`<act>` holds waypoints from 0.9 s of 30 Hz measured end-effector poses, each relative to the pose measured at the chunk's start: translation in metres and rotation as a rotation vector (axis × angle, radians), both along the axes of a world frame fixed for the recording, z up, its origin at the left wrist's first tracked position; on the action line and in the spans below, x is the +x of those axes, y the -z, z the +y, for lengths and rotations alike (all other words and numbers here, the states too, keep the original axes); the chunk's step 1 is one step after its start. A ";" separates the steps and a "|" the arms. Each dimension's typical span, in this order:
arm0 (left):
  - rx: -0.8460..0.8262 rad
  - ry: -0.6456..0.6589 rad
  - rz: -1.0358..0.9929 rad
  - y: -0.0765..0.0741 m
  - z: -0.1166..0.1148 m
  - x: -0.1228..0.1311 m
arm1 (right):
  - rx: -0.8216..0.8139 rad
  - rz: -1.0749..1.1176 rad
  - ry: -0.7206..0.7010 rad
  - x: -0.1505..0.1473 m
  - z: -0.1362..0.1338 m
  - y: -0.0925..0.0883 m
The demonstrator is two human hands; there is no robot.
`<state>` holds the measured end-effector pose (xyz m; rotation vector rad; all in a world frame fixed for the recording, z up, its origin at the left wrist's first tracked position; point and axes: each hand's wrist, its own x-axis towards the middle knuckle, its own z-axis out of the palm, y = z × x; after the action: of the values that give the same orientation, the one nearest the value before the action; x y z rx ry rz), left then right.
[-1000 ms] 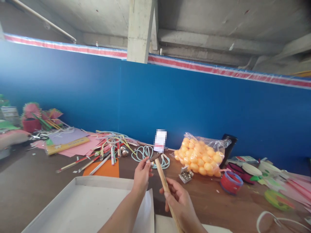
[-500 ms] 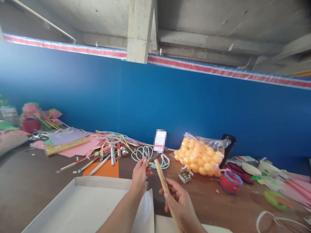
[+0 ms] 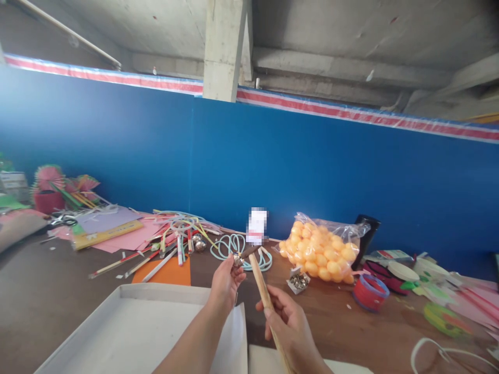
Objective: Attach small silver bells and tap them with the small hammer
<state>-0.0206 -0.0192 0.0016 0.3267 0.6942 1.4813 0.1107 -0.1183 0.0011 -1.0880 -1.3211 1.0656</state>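
Between the thumb and fingers of my left hand [image 3: 226,280] is a shiny silver bell [image 3: 237,260]. A dark brown strip [image 3: 251,252] runs from beside the bell to the top of a flat wooden stick [image 3: 260,283]; how it is fastened I cannot make out. My right hand [image 3: 286,322] is closed around the stick lower down, holding it tilted with its top away from me. Behind my hands lies a coil of pale blue cord [image 3: 224,246]. Two more silver bells [image 3: 200,243] rest on the table to the left.
An open white box [image 3: 128,293] stands in front at left. Ahead to the right are a bag of orange balls [image 3: 317,252], a small box of metal bits [image 3: 298,282] and a red-blue roll [image 3: 370,292]. Paper, scissors [image 3: 64,221] and another person's arm [image 3: 21,228] are at left.
My left fingers have shifted slightly around the bell, and more of its silver surface shows. My right hand and the stick have barely moved.
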 end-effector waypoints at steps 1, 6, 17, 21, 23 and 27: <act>-0.005 0.004 -0.005 0.000 0.000 0.000 | -0.003 0.005 -0.007 0.000 0.000 0.000; -0.023 0.014 -0.037 -0.002 -0.001 -0.001 | -0.017 0.009 -0.019 0.000 -0.001 -0.001; -0.045 0.064 -0.128 0.001 0.001 -0.003 | -0.016 0.008 0.004 -0.001 -0.002 -0.003; -0.053 0.056 -0.150 0.001 0.001 -0.003 | -0.028 -0.014 -0.040 -0.001 -0.002 -0.003; -0.051 0.053 -0.160 0.000 0.001 -0.003 | -0.031 -0.017 -0.038 -0.002 -0.002 -0.004; -0.056 0.057 -0.166 0.001 0.002 -0.003 | -0.039 -0.019 -0.046 -0.002 -0.001 -0.002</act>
<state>-0.0237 -0.0177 0.0004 0.1764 0.5874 1.4148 0.1087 -0.1195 0.0035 -1.1036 -1.3512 1.1218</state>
